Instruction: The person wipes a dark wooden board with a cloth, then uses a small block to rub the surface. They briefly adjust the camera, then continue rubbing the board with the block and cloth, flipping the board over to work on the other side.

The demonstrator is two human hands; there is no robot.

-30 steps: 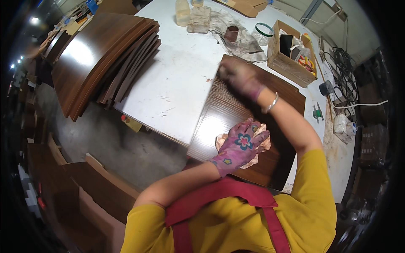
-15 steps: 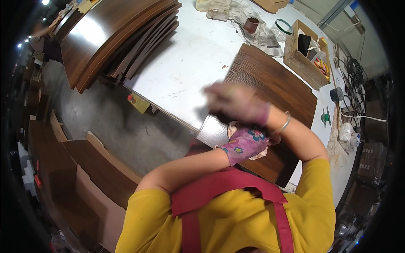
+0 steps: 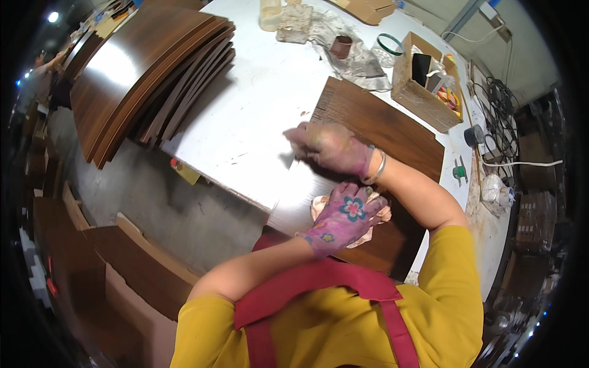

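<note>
- Brown wood-grain panel (image 3: pixel 399 138) lies flat on the white desk (image 3: pixel 257 110), right in front of you, grain side up, glare on its left part
- Crumpled pinkish cloth (image 3: pixel 368 230) sits on the panel, near the end closest to you
- Your left hand (image 3: pixel 348 211), in a purple floral glove, is on top of that cloth, fingers somewhat spread; palm side hidden
- Your right hand (image 3: pixel 331 147), also gloved, is just beyond the left one, over the panel's left edge, knuckles up, fingers pointing left; slightly blurred, can't tell if it pinches anything or if it touches the panel
- You've got a silvery bracelet (image 3: pixel 380 168) on the right wrist
- Past the panel's far edge: stained grey rag (image 3: pixel 362 70) with a small brown cup-like piece (image 3: pixel 341 46) on it
- Open carton (image 3: pixel 420 105) of odds and ends stands just beside the panel's far right side
- Small green-centred item (image 3: pixel 459 170) to the panel's right, tangled black cables (image 3: pixel 500 110) further out
- Off to your left, well apart from the panel: stack of curved brown boards (image 3: pixel 129 67), glossy on top
</note>
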